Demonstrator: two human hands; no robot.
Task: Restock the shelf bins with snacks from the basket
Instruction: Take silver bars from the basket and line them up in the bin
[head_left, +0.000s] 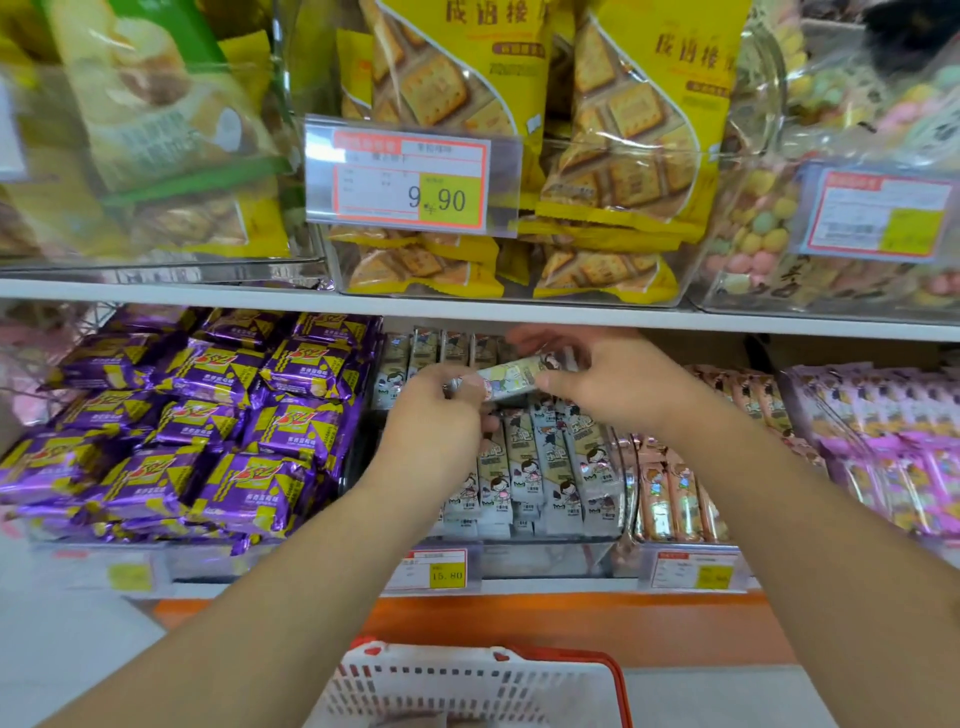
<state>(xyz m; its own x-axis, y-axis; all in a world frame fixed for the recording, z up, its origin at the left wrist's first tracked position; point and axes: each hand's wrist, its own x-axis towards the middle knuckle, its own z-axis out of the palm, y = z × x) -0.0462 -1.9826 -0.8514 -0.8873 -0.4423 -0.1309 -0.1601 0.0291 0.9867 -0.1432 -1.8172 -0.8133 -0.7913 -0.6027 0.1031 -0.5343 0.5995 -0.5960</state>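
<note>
Both hands grip one pale snack bar (511, 378) held crosswise above the middle bin (545, 558) of the lower shelf (571, 586): left hand (441, 415) pinches its left end, right hand (608, 379) its right end. The bin holds upright matching bars (540, 478). Purple packets (208, 415) fill the neighbouring left bin. A red-rimmed white basket (483, 686) sits below the shelf's front edge.

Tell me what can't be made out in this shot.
- Basket contents: cut off by the bottom edge, head view.
- Right price tag: price blurred.
- Bars behind the hands: covered.
- Held snack bar: print too blurred to read.
</note>
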